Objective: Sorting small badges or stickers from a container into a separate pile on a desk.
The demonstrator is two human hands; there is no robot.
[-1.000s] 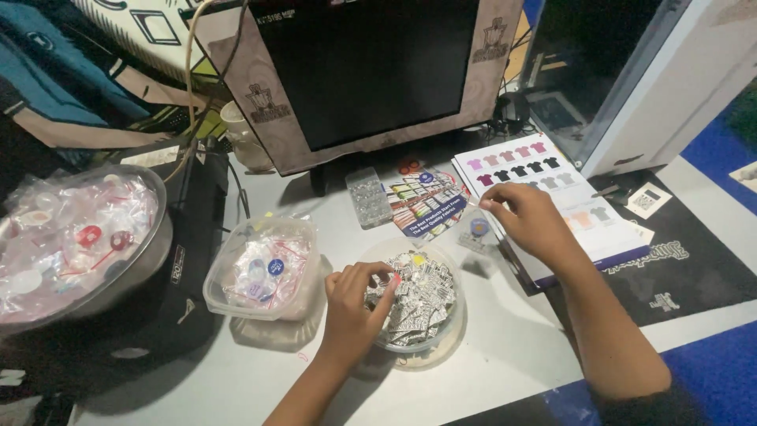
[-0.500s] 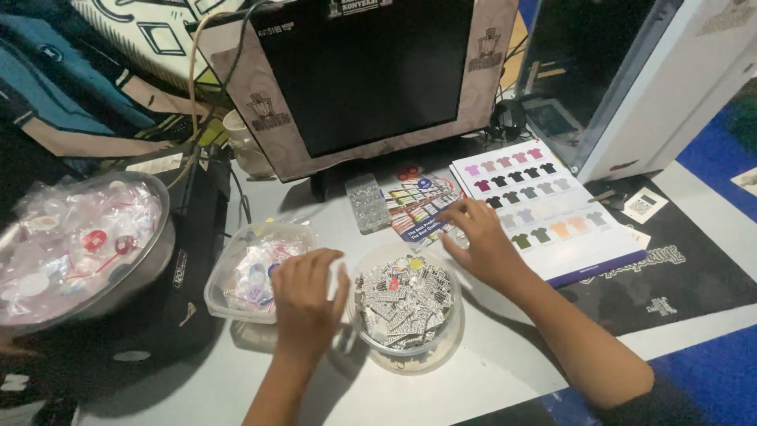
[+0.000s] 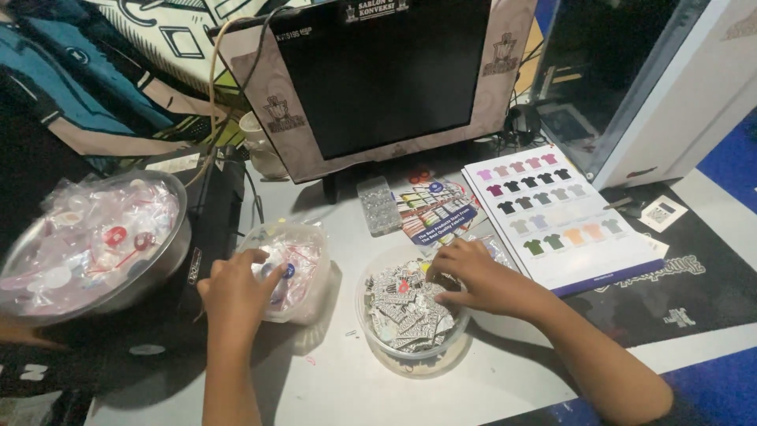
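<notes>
Two hands, two clear tubs — left hand (image 3: 236, 293) resting fingers loosely on the bag (image 3: 288, 268) at 9 o'clock, nothing clenched, right hand (image 3: 473, 276) dipped in the round tub (image 3: 410, 355) of cut slips at centre, pinch unclear, one chart (image 3: 564, 213) at 2 o'clock, long axis toward 11.

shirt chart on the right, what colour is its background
White, with rows of small coloured shirts; the shirt chart shows in the head view.

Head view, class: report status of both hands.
Left hand on clear bag. Right hand reaching into tub of printed slips. Nothing between them.
</notes>
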